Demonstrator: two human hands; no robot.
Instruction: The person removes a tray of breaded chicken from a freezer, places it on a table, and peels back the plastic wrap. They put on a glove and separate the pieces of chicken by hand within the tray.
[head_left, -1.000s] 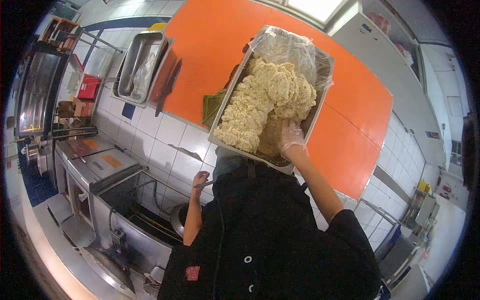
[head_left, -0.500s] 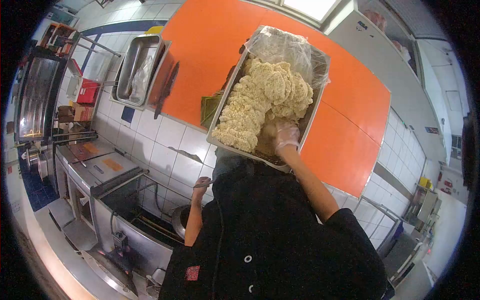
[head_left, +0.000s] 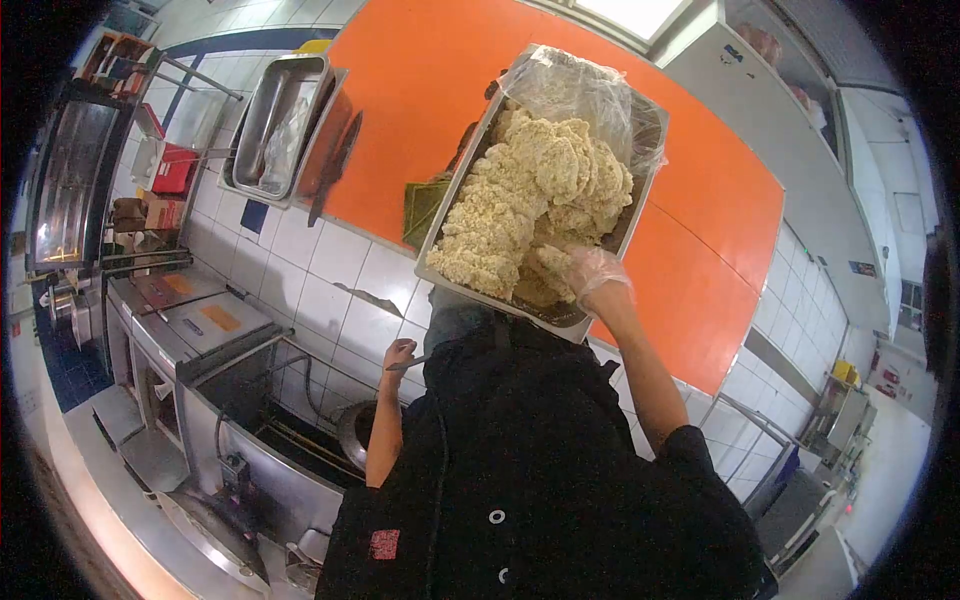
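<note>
A metal tray point(head_left: 640, 215) on the orange table holds a large heap of pale, crumb-coated pieces point(head_left: 490, 205). My right hand point(head_left: 598, 277), in a clear plastic glove, is down at the tray's near right end. Its fingers close on a breaded piece point(head_left: 553, 268); the fingertips are partly hidden. Low at my left side, my left hand point(head_left: 398, 353) is curled around a thin grey handle point(head_left: 408, 363); what it belongs to cannot be made out. Clear plastic film point(head_left: 575, 95) covers the tray's far end.
A green cloth or pad point(head_left: 425, 212) lies on the orange table point(head_left: 700, 240) beside the tray. Further left are a dark knife-like blade point(head_left: 338, 165) and a steel pan point(head_left: 283, 125). A fryer-like steel basin point(head_left: 285, 420) stands low on the left, with a round pan point(head_left: 357, 432) beside it.
My right hand has moved slightly right and tilted, and a breaded piece now shows more clearly at its fingers. My left hand has risen a little, still on the grey handle.
</note>
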